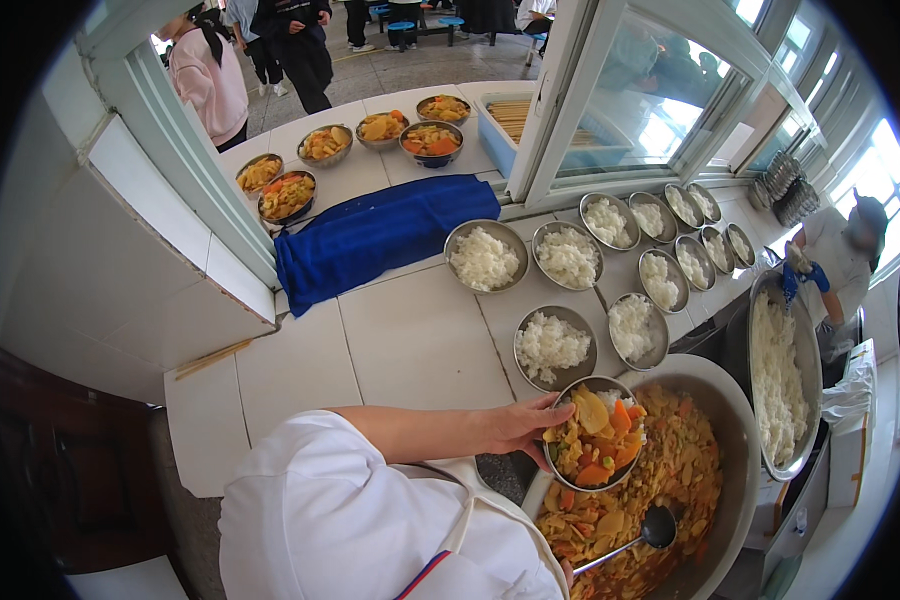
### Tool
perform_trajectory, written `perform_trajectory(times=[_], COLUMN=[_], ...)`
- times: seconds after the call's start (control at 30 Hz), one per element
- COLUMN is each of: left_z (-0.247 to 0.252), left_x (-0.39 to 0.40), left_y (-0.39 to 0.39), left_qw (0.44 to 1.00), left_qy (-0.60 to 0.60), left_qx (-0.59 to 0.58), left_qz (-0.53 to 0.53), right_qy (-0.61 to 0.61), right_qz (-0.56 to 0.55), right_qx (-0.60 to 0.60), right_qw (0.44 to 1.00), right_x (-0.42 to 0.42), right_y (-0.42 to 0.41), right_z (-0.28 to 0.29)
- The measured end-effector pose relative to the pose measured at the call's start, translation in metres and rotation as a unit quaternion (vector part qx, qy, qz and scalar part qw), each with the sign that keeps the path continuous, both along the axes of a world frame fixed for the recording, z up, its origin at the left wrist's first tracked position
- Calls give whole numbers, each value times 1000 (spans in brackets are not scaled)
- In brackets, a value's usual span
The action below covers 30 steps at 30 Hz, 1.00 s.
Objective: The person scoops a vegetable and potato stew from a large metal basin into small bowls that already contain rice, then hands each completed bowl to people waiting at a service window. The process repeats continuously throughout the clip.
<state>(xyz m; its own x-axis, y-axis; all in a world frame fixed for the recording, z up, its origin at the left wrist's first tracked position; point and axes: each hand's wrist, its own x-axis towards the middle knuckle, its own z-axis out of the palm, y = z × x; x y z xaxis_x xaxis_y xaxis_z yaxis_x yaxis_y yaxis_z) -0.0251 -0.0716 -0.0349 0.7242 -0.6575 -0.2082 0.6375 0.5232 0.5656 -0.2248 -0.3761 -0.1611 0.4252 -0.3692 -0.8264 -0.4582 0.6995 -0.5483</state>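
My left hand (529,427) grips the rim of a steel bowl (557,466) of rice topped with potato, carrot and other stewed vegetables. The bowl is held over the near-left rim of a large metal pot (739,420) of vegetable stew (690,442). Only a small part of my right hand (567,573) shows at the bottom, partly hidden by my white clothing. It is on the handle of a ladle (658,526), whose dark bowl rests over the stew. Just beyond my left hand, a steel bowl of plain rice (553,345) stands on the white tiled counter (412,352).
Several rice bowls (568,255) line the counter. Food-topped bowls (431,142) stand on the serving ledge, past a blue cloth (390,232), beside a chopstick bin (499,139). A co-worker (836,255) in blue gloves works at a rice tub (780,375). People (210,82) are beyond the window.
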Motion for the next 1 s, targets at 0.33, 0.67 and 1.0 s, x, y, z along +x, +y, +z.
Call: perform_trajectory(times=[0.33, 0.67, 1.0], left_z=[0, 8, 4], left_x=[0, 3, 2], left_y=[0, 6, 7], left_qw=[1000, 1000, 1000], left_qy=[-5, -6, -8], left_qx=[0, 16, 12], left_qz=[-5, 12, 17], right_qy=[-5, 2, 7], right_qz=[2, 14, 35], right_qx=[-7, 10, 1], right_qw=[1000, 1000, 999], right_x=[0, 24, 30], right_y=[0, 17, 17], right_z=[0, -4, -2])
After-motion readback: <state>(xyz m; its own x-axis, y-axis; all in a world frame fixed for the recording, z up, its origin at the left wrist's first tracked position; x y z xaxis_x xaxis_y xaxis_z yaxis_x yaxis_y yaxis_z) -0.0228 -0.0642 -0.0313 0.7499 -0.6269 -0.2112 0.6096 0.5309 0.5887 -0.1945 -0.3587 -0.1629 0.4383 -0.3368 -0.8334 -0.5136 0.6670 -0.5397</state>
